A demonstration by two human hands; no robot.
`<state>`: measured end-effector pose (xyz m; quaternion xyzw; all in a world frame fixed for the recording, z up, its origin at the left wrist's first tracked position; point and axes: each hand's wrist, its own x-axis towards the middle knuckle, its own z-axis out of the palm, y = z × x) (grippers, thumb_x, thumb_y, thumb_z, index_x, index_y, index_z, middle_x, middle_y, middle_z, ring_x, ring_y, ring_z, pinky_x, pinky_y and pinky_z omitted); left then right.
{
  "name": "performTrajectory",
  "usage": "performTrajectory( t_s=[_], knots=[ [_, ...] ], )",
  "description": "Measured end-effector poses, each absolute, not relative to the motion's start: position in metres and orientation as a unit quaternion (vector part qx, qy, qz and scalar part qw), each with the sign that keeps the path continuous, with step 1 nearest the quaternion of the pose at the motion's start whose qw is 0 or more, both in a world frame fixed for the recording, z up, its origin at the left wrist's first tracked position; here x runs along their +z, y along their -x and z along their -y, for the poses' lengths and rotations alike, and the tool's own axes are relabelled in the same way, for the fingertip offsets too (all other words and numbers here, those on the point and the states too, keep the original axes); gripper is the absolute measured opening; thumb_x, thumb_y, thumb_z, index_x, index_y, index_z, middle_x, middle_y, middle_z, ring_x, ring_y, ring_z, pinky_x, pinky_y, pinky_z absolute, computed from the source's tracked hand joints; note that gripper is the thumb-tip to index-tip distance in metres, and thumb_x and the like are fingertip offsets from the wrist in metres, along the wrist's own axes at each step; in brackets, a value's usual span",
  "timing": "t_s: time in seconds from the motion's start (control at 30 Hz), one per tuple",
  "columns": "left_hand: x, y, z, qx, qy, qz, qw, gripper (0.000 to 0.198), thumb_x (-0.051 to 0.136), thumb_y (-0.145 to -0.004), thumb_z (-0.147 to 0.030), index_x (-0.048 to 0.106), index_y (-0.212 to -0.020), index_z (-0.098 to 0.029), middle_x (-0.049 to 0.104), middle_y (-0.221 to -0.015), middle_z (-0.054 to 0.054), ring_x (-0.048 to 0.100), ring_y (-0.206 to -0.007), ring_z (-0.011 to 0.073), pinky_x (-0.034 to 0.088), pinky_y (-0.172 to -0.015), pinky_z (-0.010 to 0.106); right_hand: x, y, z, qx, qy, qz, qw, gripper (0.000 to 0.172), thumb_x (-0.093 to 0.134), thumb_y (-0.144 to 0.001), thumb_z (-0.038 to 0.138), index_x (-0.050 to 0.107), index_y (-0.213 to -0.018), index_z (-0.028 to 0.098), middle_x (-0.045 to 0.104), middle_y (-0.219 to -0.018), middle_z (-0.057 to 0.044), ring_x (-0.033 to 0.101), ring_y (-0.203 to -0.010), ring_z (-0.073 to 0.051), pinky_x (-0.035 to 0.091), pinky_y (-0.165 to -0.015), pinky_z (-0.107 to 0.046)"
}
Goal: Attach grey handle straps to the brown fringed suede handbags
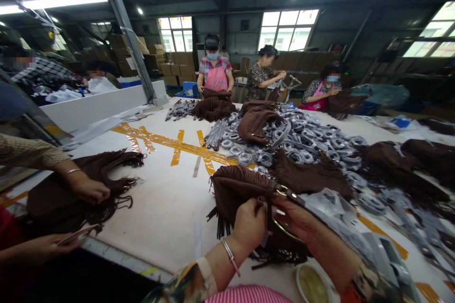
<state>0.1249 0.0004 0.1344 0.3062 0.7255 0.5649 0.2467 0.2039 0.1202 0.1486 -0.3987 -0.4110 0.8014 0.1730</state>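
Note:
A brown fringed bag (237, 190) lies on the white table (167, 203) right in front of me. My left hand (250, 223) is closed, pinching something at the bag's top edge. My right hand (295, 218) is closed too, gripping the bag beside a gold ring fitting (284, 230). A silver bracelet circles my left wrist. The fringe hangs down below both hands.
A heap of wrapped grey straps (302, 141) and more brown bags (256, 122) fill the table's middle and right. A person on my left handles another fringed bag (71, 189). Three people work at the far end. A small bowl (313, 284) sits by my right arm.

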Motion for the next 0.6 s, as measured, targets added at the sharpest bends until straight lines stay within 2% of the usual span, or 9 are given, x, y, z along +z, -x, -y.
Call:
performTrajectory(
  t_s=[0.1,0.2,0.43,0.6],
  knots=[
    [0.137,-0.120,-0.006,0.583,-0.265,-0.732,0.232,0.018,0.051,-0.087,-0.031,0.063,-0.081,-0.019,0.070,-0.072,0.004,0.063,-0.066,0.0163,0.045,-0.062,0.027,0.142,-0.205,-0.123,0.800,0.406,0.407,0.174,0.025,0.082,-0.059,0.019,0.067,-0.078,0.019,0.071,-0.075,0.002,0.064,-0.070,-0.013,0.051,-0.061,-0.024],
    [0.139,-0.118,-0.012,0.593,-0.226,-0.743,0.211,0.019,0.051,-0.088,-0.032,0.061,-0.079,-0.019,0.070,-0.074,0.006,0.063,-0.068,0.0169,0.045,-0.064,0.028,0.136,-0.205,-0.124,0.810,0.390,0.405,0.168,0.031,0.086,-0.057,0.024,0.068,-0.082,0.020,0.072,-0.081,0.001,0.064,-0.074,-0.015,0.051,-0.064,-0.025],
    [0.135,-0.129,-0.018,0.618,-0.183,-0.739,0.199,0.021,0.052,-0.088,-0.035,0.062,-0.080,-0.019,0.070,-0.075,0.006,0.062,-0.071,0.0184,0.045,-0.069,0.031,0.143,-0.204,-0.122,0.777,0.417,0.434,0.184,0.038,0.090,-0.050,0.032,0.071,-0.081,0.021,0.071,-0.081,0.002,0.061,-0.076,-0.014,0.047,-0.063,-0.025],
    [0.139,-0.133,-0.015,0.662,-0.198,-0.685,0.231,0.021,0.054,-0.088,-0.038,0.065,-0.085,-0.020,0.069,-0.074,0.004,0.061,-0.068,0.0166,0.045,-0.066,0.029,0.154,-0.201,-0.115,0.763,0.397,0.465,0.210,0.034,0.089,-0.048,0.029,0.071,-0.074,0.018,0.069,-0.071,0.002,0.058,-0.067,-0.013,0.044,-0.058,-0.024]
  ],
)
